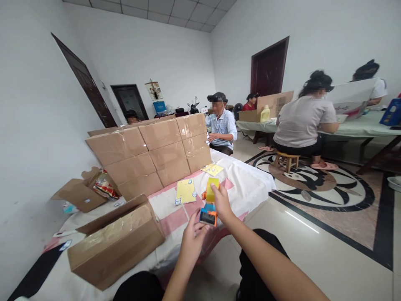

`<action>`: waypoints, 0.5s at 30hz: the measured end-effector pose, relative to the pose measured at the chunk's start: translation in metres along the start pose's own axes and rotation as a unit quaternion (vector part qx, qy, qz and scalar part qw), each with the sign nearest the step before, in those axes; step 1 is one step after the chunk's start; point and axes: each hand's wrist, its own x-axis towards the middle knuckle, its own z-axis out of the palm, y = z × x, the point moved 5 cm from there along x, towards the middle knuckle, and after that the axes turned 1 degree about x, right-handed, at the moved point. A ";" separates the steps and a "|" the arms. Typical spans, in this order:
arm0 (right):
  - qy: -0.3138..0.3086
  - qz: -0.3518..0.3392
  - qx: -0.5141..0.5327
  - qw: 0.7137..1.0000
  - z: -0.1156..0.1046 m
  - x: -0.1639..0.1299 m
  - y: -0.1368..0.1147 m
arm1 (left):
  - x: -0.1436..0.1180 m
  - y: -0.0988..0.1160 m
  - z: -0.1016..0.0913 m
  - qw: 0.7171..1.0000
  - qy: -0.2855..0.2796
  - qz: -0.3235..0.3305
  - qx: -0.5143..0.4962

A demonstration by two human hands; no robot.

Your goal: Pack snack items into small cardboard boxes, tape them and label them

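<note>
Left hand (pixel 191 237) curled under a small orange-and-blue gadget (pixel 208 215), fingers closed on its lower end. Right hand (pixel 222 201) pinches a yellow card (pixel 212 189) upright just above the gadget (contact between the two unclear). Both held over the near edge of the cloth-covered table (pixel 250 184). Another yellow card sheet (pixel 185 191) lies flat beside; stacked cardboard boxes (pixel 150 156) behind.

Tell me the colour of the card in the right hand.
Yellow: the card pinched in the right hand shows plainly in the head view.
</note>
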 end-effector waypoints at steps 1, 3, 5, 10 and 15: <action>-0.004 -0.001 -0.004 1.000 0.001 0.000 0.000 | 0.000 -0.001 0.000 1.000 0.000 -0.002 -0.001; -0.009 0.003 -0.010 1.000 0.003 -0.001 0.002 | -0.001 -0.003 -0.002 1.000 0.001 -0.006 0.005; -0.007 0.015 -0.008 1.000 0.004 -0.002 0.004 | -0.002 -0.003 -0.004 1.000 0.003 -0.009 0.017; -0.013 0.047 0.018 0.999 0.002 -0.002 0.007 | -0.005 0.007 -0.004 1.000 0.010 -0.008 0.022; -0.007 0.054 0.011 0.998 -0.003 -0.003 0.008 | -0.006 0.008 -0.002 1.000 0.006 -0.005 0.028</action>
